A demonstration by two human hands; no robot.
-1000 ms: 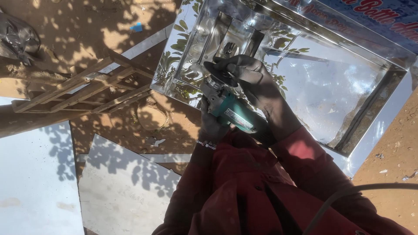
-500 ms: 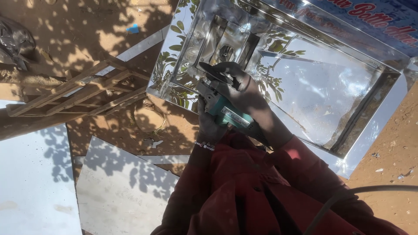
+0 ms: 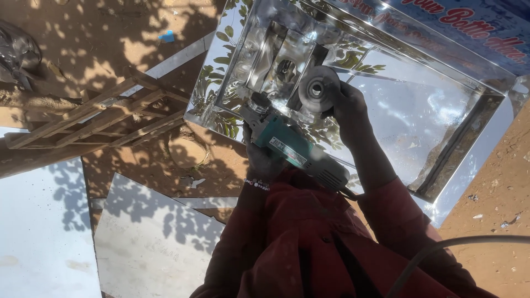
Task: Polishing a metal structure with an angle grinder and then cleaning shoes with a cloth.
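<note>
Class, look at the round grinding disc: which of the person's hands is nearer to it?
Right. The right hand grips the disc; the left hand is lower, holding the teal grinder.

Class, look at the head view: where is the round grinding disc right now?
The grinding disc sits upper centre, gripped by the right hand, just right of the teal angle grinder that the left hand holds, above the shiny steel tray.

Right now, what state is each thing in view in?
Angle grinder: gripped by the left hand, disc off.
Disc: held up in the right hand, clear of the grinder.
Steel tray: open side up, shiny, lying on the dirt.
Wooden frame: flat on the ground.
</note>
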